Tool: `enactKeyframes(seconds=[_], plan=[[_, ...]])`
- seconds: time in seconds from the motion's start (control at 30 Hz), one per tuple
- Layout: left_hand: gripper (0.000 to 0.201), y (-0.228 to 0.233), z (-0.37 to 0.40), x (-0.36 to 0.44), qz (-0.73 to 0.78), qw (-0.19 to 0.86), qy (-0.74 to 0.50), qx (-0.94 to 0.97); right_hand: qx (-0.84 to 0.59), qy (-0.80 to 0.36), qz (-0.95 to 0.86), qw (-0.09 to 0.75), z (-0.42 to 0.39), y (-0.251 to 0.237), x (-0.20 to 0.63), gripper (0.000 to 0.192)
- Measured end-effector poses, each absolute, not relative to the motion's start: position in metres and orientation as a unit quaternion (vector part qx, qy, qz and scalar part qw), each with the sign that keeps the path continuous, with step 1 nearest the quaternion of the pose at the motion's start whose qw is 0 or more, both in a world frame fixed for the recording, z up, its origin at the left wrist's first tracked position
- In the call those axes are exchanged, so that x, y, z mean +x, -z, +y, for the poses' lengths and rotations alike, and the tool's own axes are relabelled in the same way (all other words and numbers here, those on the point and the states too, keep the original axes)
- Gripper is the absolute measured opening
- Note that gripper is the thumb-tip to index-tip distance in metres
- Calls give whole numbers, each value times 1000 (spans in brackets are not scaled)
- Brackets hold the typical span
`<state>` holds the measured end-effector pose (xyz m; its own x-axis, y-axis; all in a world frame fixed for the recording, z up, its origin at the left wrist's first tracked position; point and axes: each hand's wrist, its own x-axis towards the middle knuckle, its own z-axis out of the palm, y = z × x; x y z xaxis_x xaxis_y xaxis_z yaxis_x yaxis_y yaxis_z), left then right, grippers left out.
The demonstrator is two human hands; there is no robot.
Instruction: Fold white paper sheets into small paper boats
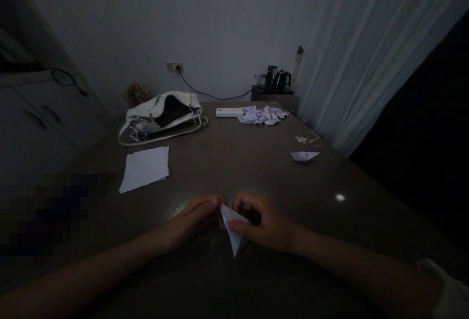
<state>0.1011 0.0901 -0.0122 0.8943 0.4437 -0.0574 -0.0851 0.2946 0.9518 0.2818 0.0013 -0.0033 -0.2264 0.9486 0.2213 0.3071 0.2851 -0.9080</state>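
Ahead of the fingers [216,204] the dark glossy bench [234,167] lies bare up to the far clutter, a wide lane for a hand. Ahead and left of them lie a stack of white paper sheets [145,168] and a white handbag [163,116]. Ahead and right sit a small folded white paper boat [305,156], a heap of folded white papers [262,115] and a white rectangular case [229,112].

You've got a dark, glossy table [227,162] here, catching a couple of light reflections. At the far left sits a white handbag [163,116], lying open, with a small stack of white paper sheets [145,167] just in front of it. Far middle there's a white phone-like slab [229,112] touching a heap of folded paper pieces [262,115]. Off to the right you'll spot one folded paper boat [304,156], with some small scraps [305,139] near it.
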Motion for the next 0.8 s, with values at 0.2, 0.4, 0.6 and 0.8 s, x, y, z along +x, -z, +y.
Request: enactKeyframes(seconds=[0.2, 0.4, 0.6, 0.8], plan=[[39, 10, 93, 98, 155, 729, -164, 647, -459, -375, -687, 420, 2, 4, 281, 22], [34, 8, 94, 98, 150, 723, -155, 656, -469, -383, -679, 415, 3, 4, 280, 23], [26, 12, 93, 100, 183, 780, -168, 575, -466, -443, -631, 435, 5, 6, 281, 24], [21, 10, 93, 102, 178, 811, -201, 520, -459, -499, -564, 471, 11, 10, 286, 30]])
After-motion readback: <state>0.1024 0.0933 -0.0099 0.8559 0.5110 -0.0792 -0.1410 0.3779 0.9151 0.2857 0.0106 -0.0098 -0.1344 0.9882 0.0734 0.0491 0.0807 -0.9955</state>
